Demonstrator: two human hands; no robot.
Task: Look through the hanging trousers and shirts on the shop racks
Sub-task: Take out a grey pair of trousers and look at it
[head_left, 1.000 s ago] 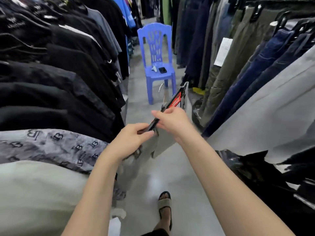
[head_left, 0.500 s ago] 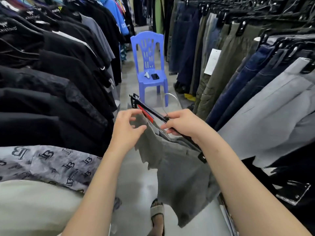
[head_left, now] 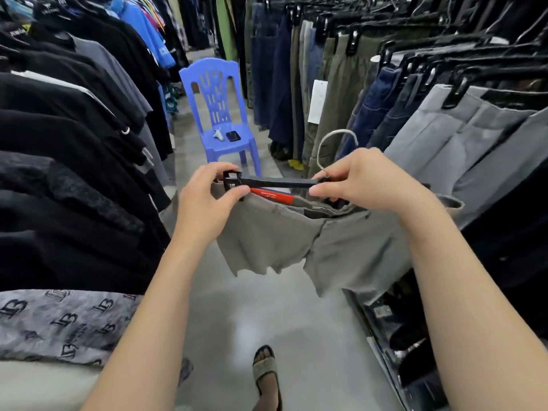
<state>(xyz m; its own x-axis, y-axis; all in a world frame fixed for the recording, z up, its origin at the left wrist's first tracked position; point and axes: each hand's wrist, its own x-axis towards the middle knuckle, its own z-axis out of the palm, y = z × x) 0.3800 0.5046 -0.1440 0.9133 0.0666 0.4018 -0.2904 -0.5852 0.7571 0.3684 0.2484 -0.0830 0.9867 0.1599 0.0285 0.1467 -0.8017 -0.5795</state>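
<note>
Pinching the hanger [head_left: 275, 183] ends, both hands' fingers [head_left: 237, 191] hold grey shorts [head_left: 296, 238] hanging below.

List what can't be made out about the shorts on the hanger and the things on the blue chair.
Head view only:
- Red label on the hanger: print too small.
- Grey shorts: right waistband hidden behind the right hand.
- White object on the chair: too small to identify.
</note>
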